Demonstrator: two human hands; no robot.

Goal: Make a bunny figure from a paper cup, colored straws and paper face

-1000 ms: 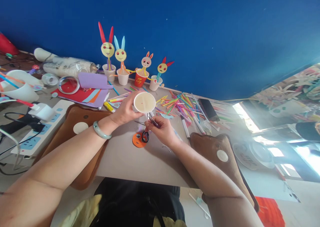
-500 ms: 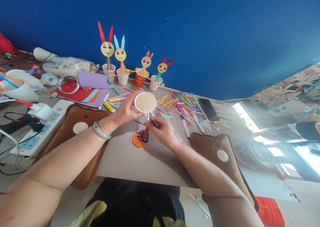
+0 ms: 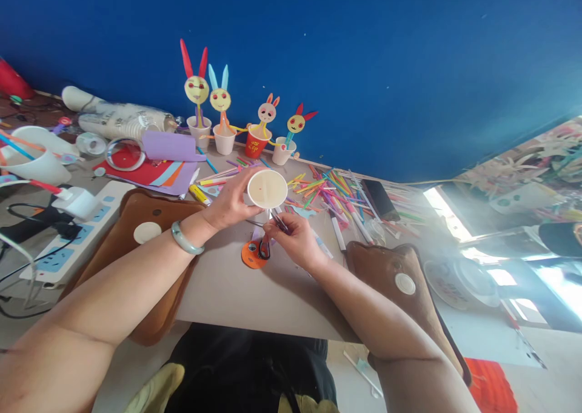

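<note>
My left hand point(image 3: 233, 201) grips a white paper cup point(image 3: 267, 190) from its left side, the open mouth tilted toward me. Just below the cup, my right hand point(image 3: 293, 236) is closed on a dark slender tool point(image 3: 282, 223), which looks like tweezers; its tip lies at the cup's underside. Black-handled scissors point(image 3: 264, 249) lie on the table under my hands, partly over an orange paper disc point(image 3: 253, 255) with eyes on it. What the tool's tip touches behind the cup is hidden.
Several rabbit-faced figures in cups point(image 3: 224, 139) stand along the blue wall. Colourful strips point(image 3: 336, 185) lie scattered behind my hands. Brown cushions point(image 3: 404, 267) flank the table's front, with a power strip point(image 3: 77, 231) at left. A phone point(image 3: 381, 198) lies at back right.
The cup in my left hand has shifted very slightly to the right and down in view. My right hand keeps its grip on the tool.
</note>
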